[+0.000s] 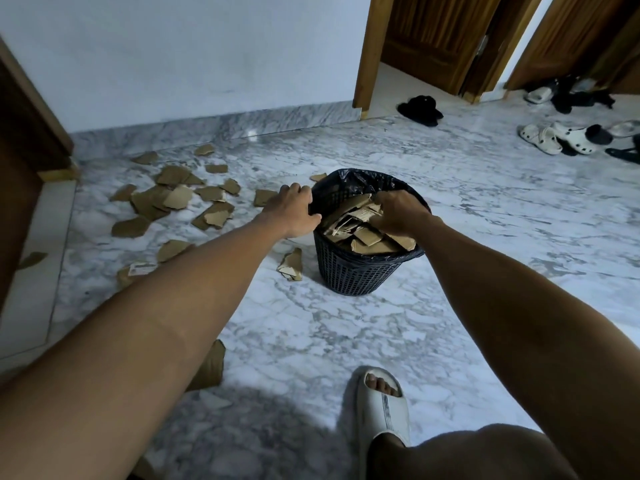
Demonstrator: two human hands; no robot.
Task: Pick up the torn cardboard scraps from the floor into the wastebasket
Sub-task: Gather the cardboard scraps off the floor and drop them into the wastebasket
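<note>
hands [292, 211] at wastebasket [360, 271] on marble floor [485, 216] strewn with scraps [173, 197].

both bare arms reach forward and down, nearly straight. the left hand [292, 210] lies palm down, knuckles up, its fingers curled over a rim it grips. the right hand [398, 213] is bent down at the wrist, back of the hand up, fingers curled downward, pressing or gripping; which, i cannot tell.
</note>
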